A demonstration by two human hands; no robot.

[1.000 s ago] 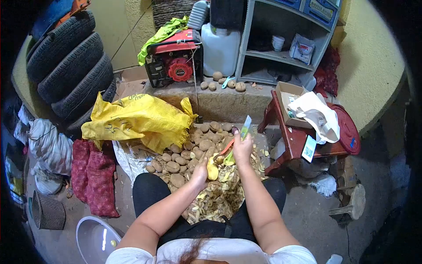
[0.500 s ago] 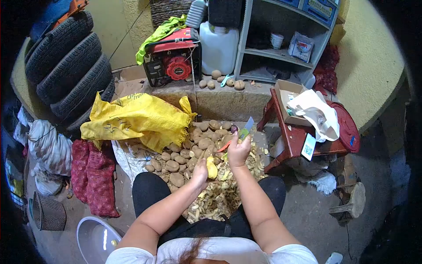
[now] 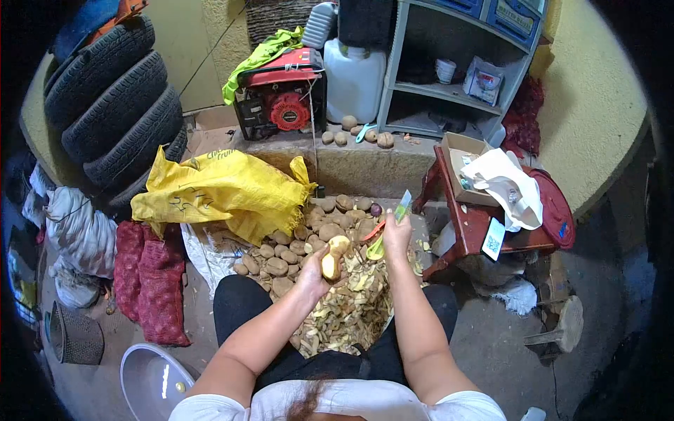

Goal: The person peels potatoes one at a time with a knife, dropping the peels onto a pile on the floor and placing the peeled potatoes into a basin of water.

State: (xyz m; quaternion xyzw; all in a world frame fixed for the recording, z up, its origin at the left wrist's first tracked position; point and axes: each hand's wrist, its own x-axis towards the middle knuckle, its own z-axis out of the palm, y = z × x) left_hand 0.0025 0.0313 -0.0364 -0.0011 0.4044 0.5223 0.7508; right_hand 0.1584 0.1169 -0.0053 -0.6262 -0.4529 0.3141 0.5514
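The person's left hand [image 3: 314, 273] is closed around a partly peeled yellow potato [image 3: 337, 257] with brown skin left on it, held above the heap of pale and brown peelings [image 3: 349, 312] between the knees. The right hand [image 3: 397, 236], well apart from that potato, has its grip clenched on a green, orange and silvery peeling tool [image 3: 376, 248]; whether this is one piece or two is unclear. Beyond the hands lie brown unpeeled potatoes [image 3: 330, 231] and a small purple onion [image 3: 376, 210], with a crumpled yellow woven sack [image 3: 225, 195] beside the potatoes.
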